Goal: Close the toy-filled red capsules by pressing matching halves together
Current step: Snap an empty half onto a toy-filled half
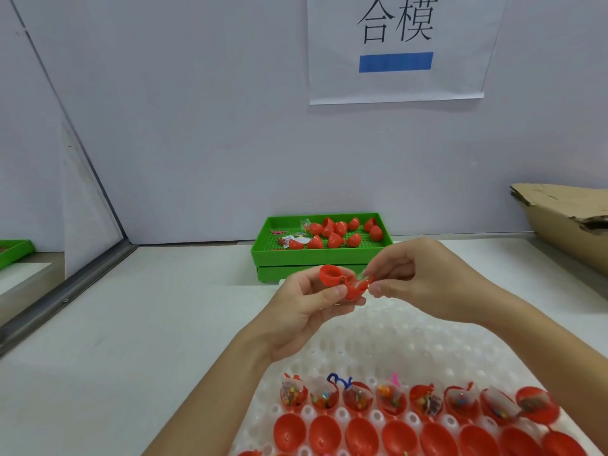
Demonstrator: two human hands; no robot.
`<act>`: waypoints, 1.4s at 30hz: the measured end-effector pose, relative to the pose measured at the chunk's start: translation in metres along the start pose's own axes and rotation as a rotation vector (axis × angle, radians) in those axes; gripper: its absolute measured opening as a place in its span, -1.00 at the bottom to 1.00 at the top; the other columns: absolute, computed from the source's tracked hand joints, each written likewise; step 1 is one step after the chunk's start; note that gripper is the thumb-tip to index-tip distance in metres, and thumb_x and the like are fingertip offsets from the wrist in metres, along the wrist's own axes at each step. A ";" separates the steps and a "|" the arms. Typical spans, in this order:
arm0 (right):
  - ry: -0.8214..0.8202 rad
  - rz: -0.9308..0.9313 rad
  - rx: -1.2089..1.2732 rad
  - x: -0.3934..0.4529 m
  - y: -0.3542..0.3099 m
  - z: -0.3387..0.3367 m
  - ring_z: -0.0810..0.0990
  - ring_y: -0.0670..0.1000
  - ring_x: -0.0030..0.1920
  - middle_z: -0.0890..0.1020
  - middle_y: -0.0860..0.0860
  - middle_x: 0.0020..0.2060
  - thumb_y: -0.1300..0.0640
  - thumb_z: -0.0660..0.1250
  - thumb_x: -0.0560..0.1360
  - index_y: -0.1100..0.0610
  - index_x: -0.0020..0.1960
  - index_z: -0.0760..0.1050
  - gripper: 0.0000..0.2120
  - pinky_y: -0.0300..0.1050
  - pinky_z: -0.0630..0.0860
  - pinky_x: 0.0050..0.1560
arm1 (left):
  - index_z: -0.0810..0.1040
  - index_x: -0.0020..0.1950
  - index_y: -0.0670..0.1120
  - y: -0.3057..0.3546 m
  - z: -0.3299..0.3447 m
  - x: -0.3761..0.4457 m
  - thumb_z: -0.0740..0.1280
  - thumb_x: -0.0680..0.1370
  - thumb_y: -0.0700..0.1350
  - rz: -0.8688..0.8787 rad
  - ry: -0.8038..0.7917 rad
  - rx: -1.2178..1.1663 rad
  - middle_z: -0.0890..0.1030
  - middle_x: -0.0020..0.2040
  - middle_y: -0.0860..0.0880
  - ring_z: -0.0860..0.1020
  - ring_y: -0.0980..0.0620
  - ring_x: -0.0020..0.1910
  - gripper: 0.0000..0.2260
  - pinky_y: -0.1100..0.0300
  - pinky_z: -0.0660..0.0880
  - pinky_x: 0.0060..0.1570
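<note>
My left hand (306, 307) grips an open red capsule (342, 284) above the table; its two hinged halves are apart, the empty lid half pointing up-left. My right hand (424, 278) pinches at the filled half's right edge, where clear wrapping shows. Below, on a white dimpled tray (388, 337), stands a row of several toy-filled red halves (424, 398) with a row of empty red halves (362, 432) in front of it. Closed red capsules (335, 240) lie in a green tray (316, 256) at the back.
A torn cardboard box (569, 218) sits at the far right against the wall. Another green tray's corner (13, 251) shows at the far left behind a metal-edged partition (65, 291). Loose toy packets (289, 240) lie in the green tray's left part.
</note>
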State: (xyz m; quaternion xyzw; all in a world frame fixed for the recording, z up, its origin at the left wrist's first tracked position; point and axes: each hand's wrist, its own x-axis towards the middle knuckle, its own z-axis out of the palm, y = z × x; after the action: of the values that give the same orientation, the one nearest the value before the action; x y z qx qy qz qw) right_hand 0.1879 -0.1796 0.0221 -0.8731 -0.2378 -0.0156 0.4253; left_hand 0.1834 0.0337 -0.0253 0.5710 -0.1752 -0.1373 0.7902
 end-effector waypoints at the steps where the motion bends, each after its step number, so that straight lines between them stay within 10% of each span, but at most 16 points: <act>1: 0.014 -0.002 0.009 0.000 0.000 -0.002 0.72 -0.13 -0.20 0.74 -0.10 -0.26 0.22 0.52 0.45 0.03 -0.08 0.65 -0.88 -0.26 0.62 -0.12 | 0.57 0.16 -0.22 0.000 0.000 0.000 0.37 0.48 -0.23 -0.001 0.000 0.008 0.68 0.03 -0.16 0.67 -0.12 0.03 -0.75 0.21 0.57 -0.01; 42: 0.052 -0.195 -0.093 -0.004 -0.008 -0.008 0.65 -0.18 -0.03 0.68 -0.24 -0.15 0.26 0.42 0.53 -0.08 -0.06 0.65 -0.77 -0.16 0.61 -0.05 | 0.55 0.20 -0.22 0.000 0.000 -0.001 0.35 0.51 -0.24 0.006 -0.041 0.070 0.68 0.08 -0.16 0.67 -0.16 0.09 -0.74 0.19 0.56 0.01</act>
State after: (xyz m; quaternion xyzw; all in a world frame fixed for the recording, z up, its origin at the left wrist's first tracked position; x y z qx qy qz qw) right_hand 0.1823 -0.1834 0.0318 -0.8640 -0.3095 -0.0907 0.3868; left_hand 0.1822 0.0338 -0.0256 0.5949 -0.1977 -0.1403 0.7664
